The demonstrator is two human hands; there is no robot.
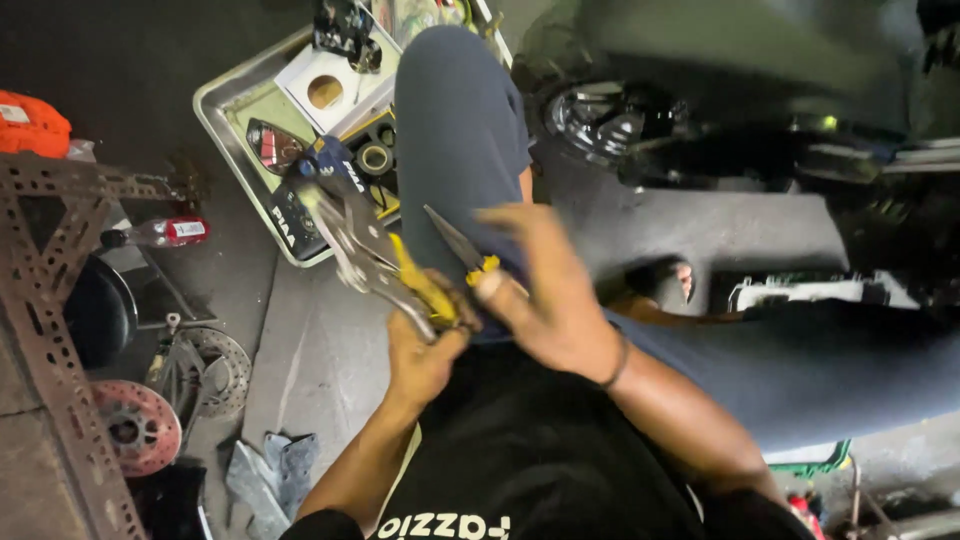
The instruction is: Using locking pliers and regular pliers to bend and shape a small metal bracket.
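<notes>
Locking pliers (365, 250), steel and heavy with a slick yellow-sleeved handle, sit above my knee, over the floor beside the metal tray (232, 100). My left hand (425, 355) is closed around the handles; my right hand (540, 290) pinches yellow-handled needle-nose pliers (462, 248).

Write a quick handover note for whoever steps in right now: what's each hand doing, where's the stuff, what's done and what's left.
Left hand: gripping the yellow-handled metal locking pliers, jaws pointing up-left over the knee.
Right hand: blurred, holding small yellow-handled needle-nose pliers beside them.
Metal tray of boxed parts sits on the floor beyond the knee; brake discs lie at left.
Done: both tools in hand.
Left: nothing shows clamped in either tool yet.
</notes>
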